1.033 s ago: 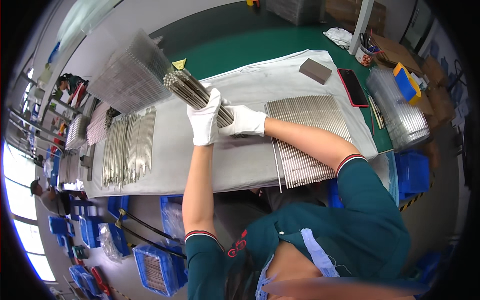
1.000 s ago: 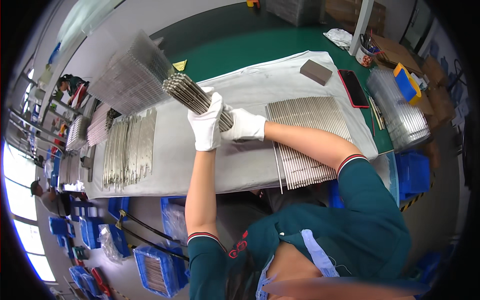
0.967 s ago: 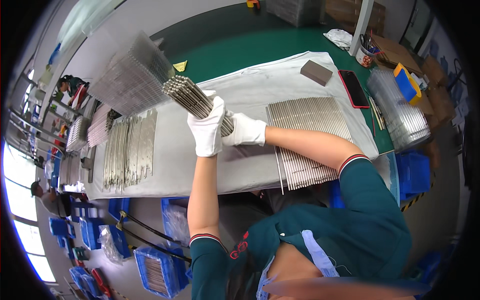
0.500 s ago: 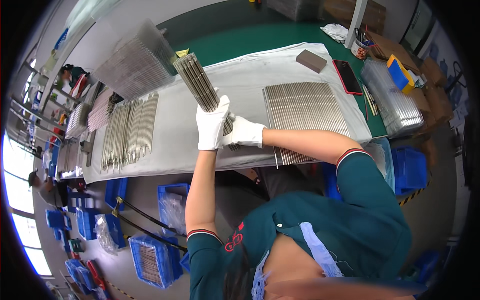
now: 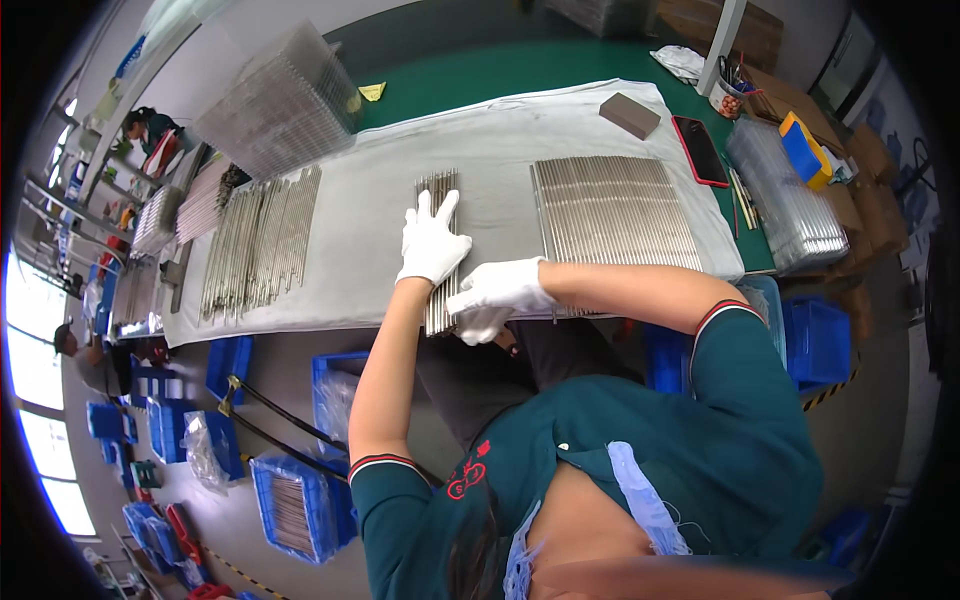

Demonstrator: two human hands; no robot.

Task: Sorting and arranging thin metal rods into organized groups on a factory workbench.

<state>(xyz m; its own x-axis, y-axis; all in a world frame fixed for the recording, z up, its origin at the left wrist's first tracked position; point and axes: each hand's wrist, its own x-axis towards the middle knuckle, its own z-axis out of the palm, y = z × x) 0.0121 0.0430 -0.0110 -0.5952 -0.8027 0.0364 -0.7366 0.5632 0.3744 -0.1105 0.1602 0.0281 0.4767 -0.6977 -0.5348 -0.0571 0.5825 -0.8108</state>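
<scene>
A narrow group of thin metal rods (image 5: pixel 437 185) lies on the white cloth in front of me, its near end reaching the table edge. My left hand (image 5: pixel 431 243), in a white glove, rests on top of these rods with its fingers spread. At their near end, my right hand (image 5: pixel 505 287), also gloved in white, touches the rods from the right side. Its fingers look extended and apart, and its lower part is blurred. To the right lies a wide, even row of metal rods (image 5: pixel 615 215). A looser row of rods (image 5: pixel 262 240) lies to the left.
White cloth (image 5: pixel 370 220) covers the table's green top. A clear plastic tray stack (image 5: pixel 285 105) stands back left. Toward the right are a grey-brown block (image 5: pixel 629 116), a phone (image 5: pixel 700 150) and more clear trays (image 5: pixel 785 195). Blue bins (image 5: pixel 300 505) stand on the floor.
The bundle of rods, held up and tilted in both hands before, now lies flat on the cloth. My left hand has flattened over it; my right hand has moved down to its near end.
</scene>
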